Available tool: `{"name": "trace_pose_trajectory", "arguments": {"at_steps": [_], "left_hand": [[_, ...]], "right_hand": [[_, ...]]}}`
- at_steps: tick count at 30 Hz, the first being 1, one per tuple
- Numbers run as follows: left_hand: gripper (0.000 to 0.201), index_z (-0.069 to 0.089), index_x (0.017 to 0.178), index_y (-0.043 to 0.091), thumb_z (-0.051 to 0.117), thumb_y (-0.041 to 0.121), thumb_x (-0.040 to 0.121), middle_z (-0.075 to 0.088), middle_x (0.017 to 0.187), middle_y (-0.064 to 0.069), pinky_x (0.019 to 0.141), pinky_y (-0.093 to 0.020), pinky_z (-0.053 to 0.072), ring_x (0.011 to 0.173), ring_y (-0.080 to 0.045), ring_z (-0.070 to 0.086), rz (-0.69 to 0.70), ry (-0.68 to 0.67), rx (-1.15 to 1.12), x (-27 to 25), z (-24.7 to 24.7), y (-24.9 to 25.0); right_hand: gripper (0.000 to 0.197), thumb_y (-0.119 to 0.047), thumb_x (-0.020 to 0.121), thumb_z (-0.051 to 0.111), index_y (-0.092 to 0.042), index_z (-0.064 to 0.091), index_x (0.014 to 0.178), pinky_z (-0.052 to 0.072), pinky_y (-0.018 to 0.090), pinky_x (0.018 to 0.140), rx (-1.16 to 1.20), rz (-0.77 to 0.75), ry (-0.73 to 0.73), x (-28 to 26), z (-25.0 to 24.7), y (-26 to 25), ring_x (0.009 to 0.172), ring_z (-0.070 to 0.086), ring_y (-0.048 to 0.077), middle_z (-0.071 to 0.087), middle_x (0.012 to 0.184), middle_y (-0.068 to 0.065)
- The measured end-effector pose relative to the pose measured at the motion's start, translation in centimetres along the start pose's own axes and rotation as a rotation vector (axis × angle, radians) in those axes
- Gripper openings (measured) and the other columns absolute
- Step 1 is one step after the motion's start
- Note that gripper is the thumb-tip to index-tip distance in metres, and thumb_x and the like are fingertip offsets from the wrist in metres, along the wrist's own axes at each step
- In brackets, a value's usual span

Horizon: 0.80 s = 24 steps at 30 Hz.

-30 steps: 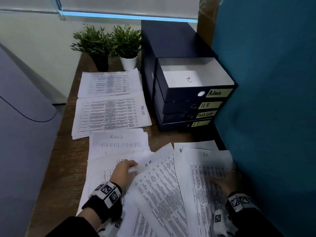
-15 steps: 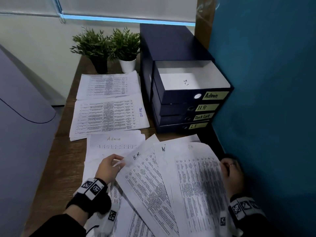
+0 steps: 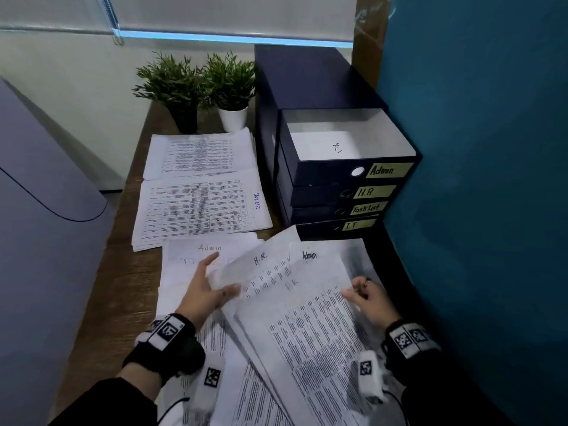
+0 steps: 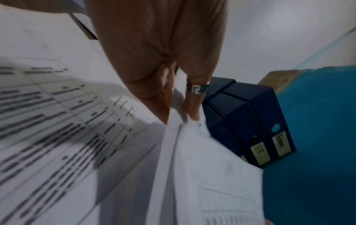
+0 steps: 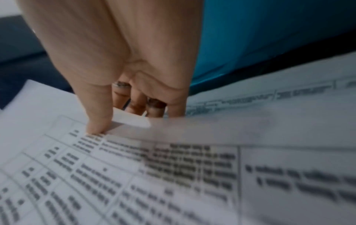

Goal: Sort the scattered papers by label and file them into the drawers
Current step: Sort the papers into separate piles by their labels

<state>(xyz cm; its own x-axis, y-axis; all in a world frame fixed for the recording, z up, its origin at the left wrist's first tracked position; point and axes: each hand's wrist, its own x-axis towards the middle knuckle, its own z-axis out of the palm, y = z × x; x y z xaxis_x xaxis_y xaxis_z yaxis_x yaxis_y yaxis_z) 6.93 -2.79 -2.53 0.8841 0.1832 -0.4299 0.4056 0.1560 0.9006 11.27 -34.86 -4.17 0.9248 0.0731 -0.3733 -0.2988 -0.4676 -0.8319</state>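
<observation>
Head view: person is sitting at a wooden desk (image 3: 129, 290) with loose papers fanned out at 6 o'clock. Left hand (image 3: 204, 292) is pinching the left edge of a sheet marked "H.R." (image 3: 261, 265), thumb on top and fingers underneath, lifting that edge off the pile. Right hand (image 3: 370, 298) is gripping the right edge of the top printed sheet (image 3: 310, 330), thumb pressing on the print and fingers curled under; right wrist view is confirming this. A sheet headed "Admin" (image 3: 309, 255) is peeking out beneath, at 12 o'clock of the fan.

Sorted so far, at 10 to 11 o'clock: an Admin pile (image 3: 196, 250) just beyond the left hand, a Task List pile (image 3: 203, 207) past it, another printed pile (image 3: 199, 155) farther still.

Drawer unit (image 3: 313, 87) is standing at 1 o'clock against a teal partition (image 3: 476, 179). Its top drawer, labelled Admin (image 3: 347, 146), is pulled out with a white sheet lying inside; H.R, Task List and IT drawers below are pushed in.

Two potted plants (image 3: 203, 84) are sitting at 12 o'clock.
</observation>
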Motion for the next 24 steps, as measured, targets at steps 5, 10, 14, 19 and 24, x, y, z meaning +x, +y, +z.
{"name": "trace_pose_trajectory", "arguments": {"at_steps": [5, 10, 14, 19, 24], "left_hand": [[0.018, 0.063, 0.087, 0.013, 0.064, -0.003, 0.080, 0.064, 0.054, 0.009, 0.052, -0.017, 0.045, 0.061, -0.014, 0.057, 0.028, -0.027, 0.312, -0.6, 0.2, -1.0], [0.018, 0.063, 0.078, 0.021, 0.059, 0.006, 0.087, 0.050, 0.063, -0.009, 0.060, -0.031, 0.035, 0.059, -0.016, 0.040, 0.132, 0.078, 0.317, -0.4, -2.3, 1.5], [0.008, 0.064, 0.082, 0.011, 0.059, 0.010, 0.088, 0.054, 0.059, 0.000, 0.054, -0.025, 0.042, 0.056, -0.014, 0.048, 0.217, 0.036, 0.302, -0.9, -4.3, 5.2], [0.014, 0.061, 0.079, 0.012, 0.054, 0.005, 0.089, 0.062, 0.051, 0.010, 0.047, -0.015, 0.049, 0.050, -0.002, 0.057, 0.243, -0.020, 0.153, -2.4, -5.7, 9.5], [0.020, 0.060, 0.086, 0.005, 0.042, 0.009, 0.094, 0.068, 0.054, 0.005, 0.044, -0.009, 0.046, 0.047, 0.001, 0.060, 0.278, -0.151, 0.099, -4.2, -5.4, 12.8]], "right_hand": [[0.018, -0.011, 0.087, 0.060, -0.006, 0.056, 0.104, 0.039, 0.032, 0.098, -0.089, 0.109, -0.018, 1.3, 0.7, 2.5, 0.112, 0.056, 0.028, 0.062, 0.114, 0.015], [0.018, -0.014, 0.086, 0.061, -0.001, 0.059, 0.098, 0.043, 0.031, 0.087, -0.202, 0.118, 0.019, 1.6, -1.3, 2.5, 0.098, 0.058, 0.022, 0.062, 0.096, 0.009], [0.017, -0.015, 0.088, 0.059, -0.009, 0.059, 0.104, 0.043, 0.025, 0.089, -0.132, 0.074, -0.050, 0.7, -2.5, 0.7, 0.103, 0.059, 0.021, 0.064, 0.101, 0.004], [0.041, -0.042, 0.064, 0.076, -0.014, 0.064, 0.092, 0.052, 0.018, 0.073, 0.305, -0.134, -0.148, -2.1, -1.4, -6.7, 0.094, 0.068, 0.015, 0.074, 0.093, 0.000], [0.038, -0.032, 0.076, 0.066, -0.008, 0.055, 0.103, 0.047, 0.028, 0.092, 0.491, -0.221, -0.238, -2.0, 1.6, -13.6, 0.107, 0.063, 0.014, 0.069, 0.112, 0.004]]}}
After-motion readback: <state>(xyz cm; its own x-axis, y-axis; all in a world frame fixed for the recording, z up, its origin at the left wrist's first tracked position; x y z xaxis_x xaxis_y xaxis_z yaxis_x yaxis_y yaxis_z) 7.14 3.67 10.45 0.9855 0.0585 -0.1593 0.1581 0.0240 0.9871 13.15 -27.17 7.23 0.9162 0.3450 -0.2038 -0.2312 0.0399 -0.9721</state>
